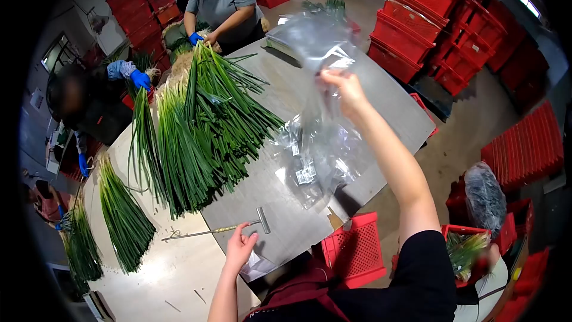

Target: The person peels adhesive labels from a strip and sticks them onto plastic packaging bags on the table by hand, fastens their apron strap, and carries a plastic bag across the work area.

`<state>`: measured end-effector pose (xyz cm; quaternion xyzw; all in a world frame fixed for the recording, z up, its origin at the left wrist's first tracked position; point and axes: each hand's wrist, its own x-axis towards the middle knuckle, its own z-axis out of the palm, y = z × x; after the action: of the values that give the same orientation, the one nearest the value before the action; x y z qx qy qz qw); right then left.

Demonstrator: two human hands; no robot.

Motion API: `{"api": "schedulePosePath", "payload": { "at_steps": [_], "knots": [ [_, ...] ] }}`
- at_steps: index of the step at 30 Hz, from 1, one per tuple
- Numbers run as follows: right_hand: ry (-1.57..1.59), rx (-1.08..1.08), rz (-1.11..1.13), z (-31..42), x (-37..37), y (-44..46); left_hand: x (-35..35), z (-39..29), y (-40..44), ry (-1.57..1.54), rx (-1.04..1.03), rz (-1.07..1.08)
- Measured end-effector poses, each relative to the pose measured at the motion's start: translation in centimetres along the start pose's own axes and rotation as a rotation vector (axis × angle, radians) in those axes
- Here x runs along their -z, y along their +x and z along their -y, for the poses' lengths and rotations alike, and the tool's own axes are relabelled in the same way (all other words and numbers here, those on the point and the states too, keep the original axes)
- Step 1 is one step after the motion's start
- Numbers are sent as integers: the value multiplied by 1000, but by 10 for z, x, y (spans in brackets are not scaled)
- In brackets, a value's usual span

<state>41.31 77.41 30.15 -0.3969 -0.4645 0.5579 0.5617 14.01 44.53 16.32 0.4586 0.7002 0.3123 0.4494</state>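
My right hand [344, 90] is raised over the far right part of the metal table, its fingers closed on a clear plastic bag [313, 39]. More clear bags with white labels [305, 170] lie on the table below it. My left hand [241, 245] is near the table's front edge, fingers apart and holding nothing. Just beyond it lies a metal T-shaped tool [262, 220] with a long thin rod. A large pile of green onions [208, 125] spreads across the middle, its leaf ends toward me.
A co-worker in a grey shirt [229, 6] handles onions at the far side; another with blue gloves [140, 79] stands at the left. More onion bunches [124, 220] lie left. Red crates [411, 18] stand stacked at the right, and one red crate [357, 250] is below the table edge.
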Motion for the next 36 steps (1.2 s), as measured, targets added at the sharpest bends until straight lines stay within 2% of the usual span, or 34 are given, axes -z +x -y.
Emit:
{"api": "schedulePosePath", "payload": {
  "at_steps": [2,4,6,8,10,12,16,20,22,24,25,26,28,30,32,34,36],
  "knots": [
    [21,-87,207,4,-31,-22,8,-5,6,-58,10,-41],
    [-143,-148,434,25,-59,-62,17,-16,14,-119,16,-83],
    [-263,49,683,28,-75,-105,29,-30,19,-119,-151,-246],
    [-145,309,829,37,-90,-155,44,-43,19,-54,-144,-243],
    [-172,452,1037,20,-93,-196,51,-42,13,12,-141,-194],
    [-80,385,1187,27,-99,-229,51,-35,6,82,-141,-139],
    [27,262,1272,48,-116,-258,42,-13,-15,174,-174,-52],
    [29,330,1211,60,-143,-262,56,9,-46,221,-181,-4],
    [31,207,1172,83,-150,-250,71,16,-62,262,-162,39],
    [225,30,1043,95,-153,-237,86,14,-75,241,-145,140],
    [273,-96,946,95,-151,-227,94,-3,-80,67,-114,273],
    [319,-219,849,87,-145,-213,97,-36,-89,-195,-95,279],
    [270,-219,585,47,-126,-177,129,-31,-81,-68,141,358],
    [363,-242,345,1,-98,-141,141,-31,-57,75,-14,203],
    [556,-364,224,-36,-62,-111,132,-59,-35,62,-34,152],
    [538,-385,72,-77,-17,-77,112,-91,-20,87,-53,-173],
    [553,-387,-156,-95,23,-53,97,-82,0,94,-145,-143]
  ]
}}
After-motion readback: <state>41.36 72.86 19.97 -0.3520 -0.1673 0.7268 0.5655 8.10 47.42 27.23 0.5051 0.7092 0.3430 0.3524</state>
